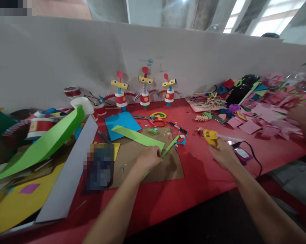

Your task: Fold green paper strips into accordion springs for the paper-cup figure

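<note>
My left hand (149, 157) is closed on a narrow green paper strip (171, 145), which sticks out past the fingers at upper right. A wider light green paper strip (137, 135) lies just beyond that hand, across blue paper (122, 122) and a brown cardboard sheet (168, 169). My right hand (222, 154) grips a yellow hot glue gun (210, 136), its nozzle pointing left over the red table. Behind the left hand lie scissors (158, 123) with red and yellow handles, a black pen (177, 127) and a small green paper coil (153, 131).
Several paper-cup robot figures (144, 98) stand along the white wall. On the left, a white box (68, 169) holds coloured paper. Pink paper pieces (267, 118) heap up at right, with another person's hand (301, 117) beside them. A black cable (256, 157) curves near my right wrist.
</note>
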The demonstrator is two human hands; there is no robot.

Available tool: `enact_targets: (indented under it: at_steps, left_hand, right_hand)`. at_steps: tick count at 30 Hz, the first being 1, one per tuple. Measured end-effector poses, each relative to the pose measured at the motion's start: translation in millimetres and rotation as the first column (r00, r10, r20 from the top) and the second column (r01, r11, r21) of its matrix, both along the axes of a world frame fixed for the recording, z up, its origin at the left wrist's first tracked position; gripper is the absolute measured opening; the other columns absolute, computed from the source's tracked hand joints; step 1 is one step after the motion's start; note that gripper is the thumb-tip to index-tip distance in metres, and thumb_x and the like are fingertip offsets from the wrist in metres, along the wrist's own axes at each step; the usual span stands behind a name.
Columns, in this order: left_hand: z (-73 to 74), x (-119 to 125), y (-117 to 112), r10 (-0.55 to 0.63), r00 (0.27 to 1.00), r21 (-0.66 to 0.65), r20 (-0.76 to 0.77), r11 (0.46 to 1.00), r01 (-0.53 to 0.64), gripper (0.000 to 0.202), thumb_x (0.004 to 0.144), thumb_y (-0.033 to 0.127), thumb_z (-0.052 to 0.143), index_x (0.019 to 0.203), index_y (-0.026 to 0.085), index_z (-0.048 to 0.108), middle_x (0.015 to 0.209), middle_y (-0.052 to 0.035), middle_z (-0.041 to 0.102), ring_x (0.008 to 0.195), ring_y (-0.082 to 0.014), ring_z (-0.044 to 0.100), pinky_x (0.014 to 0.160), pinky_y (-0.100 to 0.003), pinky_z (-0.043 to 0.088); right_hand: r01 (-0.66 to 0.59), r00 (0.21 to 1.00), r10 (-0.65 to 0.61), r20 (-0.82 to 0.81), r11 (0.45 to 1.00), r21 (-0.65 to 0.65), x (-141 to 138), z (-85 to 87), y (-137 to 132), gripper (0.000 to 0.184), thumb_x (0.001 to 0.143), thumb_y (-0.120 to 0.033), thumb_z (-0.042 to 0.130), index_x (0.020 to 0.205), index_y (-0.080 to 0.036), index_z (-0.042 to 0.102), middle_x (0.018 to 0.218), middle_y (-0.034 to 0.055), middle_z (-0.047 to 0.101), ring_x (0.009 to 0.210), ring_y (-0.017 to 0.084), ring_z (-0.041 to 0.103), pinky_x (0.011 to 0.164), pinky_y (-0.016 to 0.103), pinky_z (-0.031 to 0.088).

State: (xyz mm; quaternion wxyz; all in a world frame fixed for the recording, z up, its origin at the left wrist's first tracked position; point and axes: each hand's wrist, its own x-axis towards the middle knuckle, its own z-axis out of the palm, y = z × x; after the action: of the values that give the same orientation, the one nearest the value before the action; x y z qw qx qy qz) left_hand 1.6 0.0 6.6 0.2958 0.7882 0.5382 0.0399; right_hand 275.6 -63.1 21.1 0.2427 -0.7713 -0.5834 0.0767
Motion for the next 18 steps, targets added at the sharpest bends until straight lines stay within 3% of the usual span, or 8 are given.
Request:
enact_targets:
  at_steps: [1,3,5,7,10,18]
  left_hand:
    - [-1.4,-2,2,-0.004,1.000,-0.005,0.019,1.000,0.004,0.015,0.062,0.023,0.059,0.076,0.018,0.059,0.078,-0.0034,0.064,0.071,-0.0160,0.057,0.056,-0.024,0.036]
    - [-3.4,-4,5,-0.016,0.999,-0.014,0.043,1.000,0.017,0.015,0.062,0.022,0.057,0.076,0.018,0.060,0.077,-0.0033,0.064,0.070,-0.0155,0.057,0.056,-0.024,0.036]
    - [-4.1,-5,8,-0.033,0.998,-0.027,0.053,0.999,0.034,0.015,0.062,0.021,0.056,0.076,0.017,0.061,0.076,-0.0034,0.064,0.068,-0.0152,0.056,0.055,-0.023,0.036]
    - [-4.1,-6,10,-0.037,0.998,-0.043,0.057,0.998,0.039,0.016,0.062,0.021,0.056,0.076,0.017,0.062,0.075,-0.0035,0.064,0.067,-0.0151,0.056,0.053,-0.023,0.035]
    - [-4.1,-6,10,-0.032,0.997,-0.059,0.070,0.998,0.036,0.017,0.061,0.021,0.055,0.076,0.016,0.062,0.073,-0.0035,0.064,0.065,-0.0150,0.056,0.052,-0.023,0.034]
    - [-6.4,-6,9,-0.043,0.997,-0.032,0.059,0.999,0.045,0.019,0.060,0.019,0.053,0.076,0.017,0.063,0.073,-0.0038,0.064,0.065,-0.0151,0.055,0.052,-0.023,0.033]
  right_hand:
    - [-0.070,0.981,0.058,-0.187,0.996,-0.059,-8,2.0,-8,0.028,0.076,-0.028,0.046,0.101,-0.015,0.051,0.077,0.0073,0.062,0.065,0.021,0.059,0.053,0.030,0.043]
    - [-0.235,0.850,0.130,-0.511,0.961,-0.146,-27,3.0,-21,0.027,0.078,-0.030,0.044,0.101,-0.017,0.052,0.077,0.0047,0.063,0.066,0.018,0.060,0.054,0.028,0.045]
    - [-0.362,0.737,0.198,-0.646,0.923,-0.130,-44,0.0,-31,0.024,0.079,-0.032,0.046,0.097,-0.018,0.053,0.078,0.0038,0.062,0.066,0.016,0.060,0.058,0.028,0.047]
    - [-0.408,0.723,0.257,-0.642,0.908,-0.097,-56,-5.3,-35,0.023,0.081,-0.038,0.046,0.088,-0.018,0.053,0.073,0.0023,0.060,0.062,0.015,0.057,0.056,0.028,0.046]
    - [-0.406,0.768,0.306,-0.562,0.912,-0.058,-64,-13.2,-32,0.025,0.083,-0.043,0.044,0.082,-0.019,0.049,0.067,-0.0003,0.055,0.058,0.014,0.053,0.053,0.027,0.044]
    - [-0.411,0.822,0.361,-0.441,0.911,-0.020,-72,-13.2,-22,0.024,0.086,-0.039,0.040,0.091,-0.019,0.051,0.070,0.0016,0.057,0.065,0.017,0.055,0.058,0.028,0.044]
